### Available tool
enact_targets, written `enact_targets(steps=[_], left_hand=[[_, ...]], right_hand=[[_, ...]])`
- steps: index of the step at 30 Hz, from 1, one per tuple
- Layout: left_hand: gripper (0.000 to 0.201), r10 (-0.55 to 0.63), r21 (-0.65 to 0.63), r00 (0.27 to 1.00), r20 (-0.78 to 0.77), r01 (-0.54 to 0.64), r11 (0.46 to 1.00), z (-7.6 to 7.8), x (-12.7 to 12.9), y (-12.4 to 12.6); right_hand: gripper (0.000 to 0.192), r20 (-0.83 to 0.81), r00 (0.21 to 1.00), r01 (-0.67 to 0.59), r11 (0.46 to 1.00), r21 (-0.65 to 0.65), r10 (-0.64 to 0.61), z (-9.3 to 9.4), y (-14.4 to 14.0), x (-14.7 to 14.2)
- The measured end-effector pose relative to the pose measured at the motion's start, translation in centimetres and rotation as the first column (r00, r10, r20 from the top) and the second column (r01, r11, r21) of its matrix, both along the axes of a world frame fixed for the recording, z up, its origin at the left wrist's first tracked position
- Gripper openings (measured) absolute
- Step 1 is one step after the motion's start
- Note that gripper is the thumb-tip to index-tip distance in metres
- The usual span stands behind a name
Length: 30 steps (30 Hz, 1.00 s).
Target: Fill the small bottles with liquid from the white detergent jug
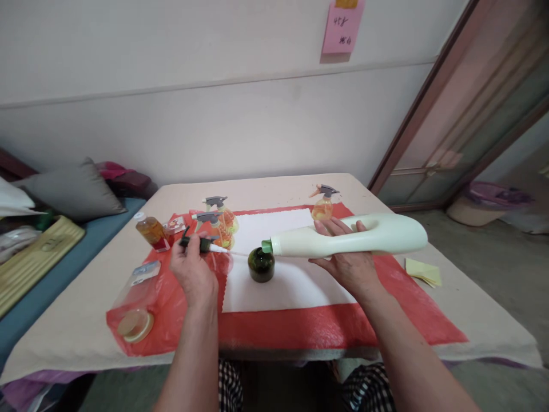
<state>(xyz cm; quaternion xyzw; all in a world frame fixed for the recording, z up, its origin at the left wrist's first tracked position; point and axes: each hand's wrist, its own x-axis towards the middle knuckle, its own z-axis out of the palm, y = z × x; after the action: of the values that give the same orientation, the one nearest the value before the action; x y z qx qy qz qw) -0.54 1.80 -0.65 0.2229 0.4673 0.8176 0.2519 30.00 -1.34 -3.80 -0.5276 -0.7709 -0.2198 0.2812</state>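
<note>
My right hand [349,260] grips a large pale green jug [386,233] by its handle side. The jug lies tipped almost flat, its green spout pointing left over the mouth of a small dark green bottle [261,269]. Whether liquid is flowing I cannot tell. That bottle stands upright on a white cloth [291,294]. To its left, my left hand [194,266] is closed around a black pump head [201,245], whose white tube reaches toward the bottle.
Spray bottles [221,229] stand behind my left hand, another spray bottle [322,207] at the back right. At left are an amber bottle [152,233] and a clear jar [137,303] lying on its side. Yellow paper notes [422,272] lie right of the red sheet [295,332].
</note>
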Motion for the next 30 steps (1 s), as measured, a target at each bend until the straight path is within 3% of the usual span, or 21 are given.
enact_targets(steps=[4,6,8,10,12,14,18,24,30], left_hand=[[0.021,0.006,0.010,1.000,0.000,-0.006,1.000,0.1,0.0,0.0],[0.020,0.010,0.007,1.000,-0.004,-0.010,1.000,0.1,0.0,0.0],[0.019,0.008,0.005,1.000,-0.004,-0.008,1.000,0.0,0.0,0.1],[0.019,0.001,0.001,1.000,-0.002,-0.001,1.000,-0.1,0.0,0.2],[0.020,-0.007,-0.003,1.000,0.001,0.007,1.000,-0.2,0.2,0.1],[0.020,-0.021,-0.005,1.000,0.005,0.021,1.000,-0.3,0.5,0.0],[0.023,-0.105,-0.036,0.994,-0.029,0.104,0.994,-0.7,1.5,-0.3],[0.030,-0.194,-0.080,0.966,-0.169,0.182,0.980,-2.1,2.5,0.6],[0.030,-0.341,-0.156,0.864,-0.370,0.304,0.940,-3.4,3.1,1.8]], right_hand=[[0.076,-0.210,0.978,-0.023,0.998,-0.053,0.011,-0.7,0.6,0.1],[0.078,-0.394,0.919,-0.034,0.992,-0.121,-0.016,-1.0,1.2,0.0],[0.080,-0.638,0.766,-0.079,0.974,-0.211,-0.076,-1.4,2.0,-0.3],[0.076,-0.852,0.497,-0.159,0.948,-0.275,-0.164,-1.7,2.8,-0.7],[0.067,-0.942,0.256,-0.233,0.932,-0.279,-0.218,-2.2,3.6,-1.4],[0.061,-0.970,0.127,-0.276,0.931,-0.237,-0.209,-2.7,4.6,-2.5],[0.058,-0.992,-0.045,-0.335,0.938,-0.094,-0.115,-3.9,7.0,-5.4],[0.057,-0.984,-0.147,-0.365,0.930,-0.036,-0.096,-5.8,9.5,-8.9],[0.056,-0.979,-0.094,-0.375,0.917,-0.133,-0.180,-6.5,9.4,-9.3]])
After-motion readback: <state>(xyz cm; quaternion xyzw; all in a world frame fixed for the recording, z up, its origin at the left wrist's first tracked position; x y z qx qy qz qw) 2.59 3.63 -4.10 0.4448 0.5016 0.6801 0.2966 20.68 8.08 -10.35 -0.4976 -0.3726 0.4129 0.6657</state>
